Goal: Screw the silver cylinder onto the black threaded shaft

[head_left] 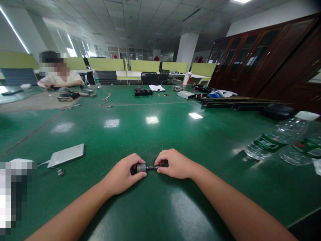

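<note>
The step in hand looks like steadying or working on a grey ribbed metal cylinder with a thin dark rod [141, 168], lying level above the glossy green tabletop [130, 140] in front of the person; whether it rests on the surface cannot be told. The left hand [127, 174] curls thumb and fingers around the cylinder, while the right hand [174, 164] pinches the rod's free end between thumb and fingertips. The next move, I judge, calls for a firm left grip, fine right fingertips and both ends kept in line. Counted around the cylinder: one such part between two hands; to its left, one flat silver rectangular device [66, 155] on a white cable, with one small silvery metal piece [60, 172] just beside that device; well to its right, two clear plastic bottles with green labels [273, 140]; far beyond it, one long black tray [143, 92], one white tumbler [186, 79], one tan cord [106, 101], one smaller clear bottle [96, 79] and, beyond and to its left, one seated co-worker in a pale top [71, 77].
</note>
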A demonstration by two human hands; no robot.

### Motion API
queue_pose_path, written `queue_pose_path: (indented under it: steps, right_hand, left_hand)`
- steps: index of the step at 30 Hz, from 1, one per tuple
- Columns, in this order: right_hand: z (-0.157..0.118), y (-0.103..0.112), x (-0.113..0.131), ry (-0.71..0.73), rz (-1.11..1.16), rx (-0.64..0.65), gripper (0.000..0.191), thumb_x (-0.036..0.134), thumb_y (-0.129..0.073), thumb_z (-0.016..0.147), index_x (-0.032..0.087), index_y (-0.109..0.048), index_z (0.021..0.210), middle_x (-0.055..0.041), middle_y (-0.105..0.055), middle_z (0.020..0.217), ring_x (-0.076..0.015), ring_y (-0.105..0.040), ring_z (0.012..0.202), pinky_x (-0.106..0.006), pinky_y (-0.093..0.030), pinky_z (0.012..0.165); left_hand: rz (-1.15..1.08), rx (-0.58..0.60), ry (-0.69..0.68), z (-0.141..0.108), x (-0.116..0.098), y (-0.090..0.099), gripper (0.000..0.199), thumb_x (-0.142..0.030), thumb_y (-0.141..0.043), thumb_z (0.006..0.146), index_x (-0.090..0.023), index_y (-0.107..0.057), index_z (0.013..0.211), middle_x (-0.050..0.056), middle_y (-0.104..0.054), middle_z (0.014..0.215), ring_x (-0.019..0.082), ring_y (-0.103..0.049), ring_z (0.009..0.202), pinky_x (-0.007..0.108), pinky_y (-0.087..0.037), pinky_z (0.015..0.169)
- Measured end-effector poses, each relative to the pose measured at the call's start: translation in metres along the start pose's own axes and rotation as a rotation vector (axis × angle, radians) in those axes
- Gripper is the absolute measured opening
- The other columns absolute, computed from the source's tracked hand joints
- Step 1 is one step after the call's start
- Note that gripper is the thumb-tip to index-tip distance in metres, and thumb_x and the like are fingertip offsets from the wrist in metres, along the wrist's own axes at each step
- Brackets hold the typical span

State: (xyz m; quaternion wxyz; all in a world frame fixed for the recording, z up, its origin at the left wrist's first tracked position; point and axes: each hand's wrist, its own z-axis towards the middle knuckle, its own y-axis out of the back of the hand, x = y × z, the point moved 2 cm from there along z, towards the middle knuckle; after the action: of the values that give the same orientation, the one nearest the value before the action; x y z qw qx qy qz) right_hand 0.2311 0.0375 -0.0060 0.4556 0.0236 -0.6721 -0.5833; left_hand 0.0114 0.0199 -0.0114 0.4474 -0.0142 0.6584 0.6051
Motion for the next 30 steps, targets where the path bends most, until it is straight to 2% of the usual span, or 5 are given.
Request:
queue_pose_path:
  steps: [30]
  right_hand:
    - [-0.0017,0.0085,-0.0064,-0.047,-0.009,0.034,0.013,0.017,-0.072,0.075,0.018,-0.075,0.088,-0.0025,-0.071,0.083,-0.0145,-0.063,0.077,-0.025,-0.045,0.071]
  left_hand:
    - [-0.002,0.003,0.018,-0.0004,0.0009,0.0021,0.017,-0.03,-0.065,0.088,-0.021,-0.065,0.102,0.002,-0.062,0.092,0.019,-0.059,0.082,0.031,-0.046,0.074]
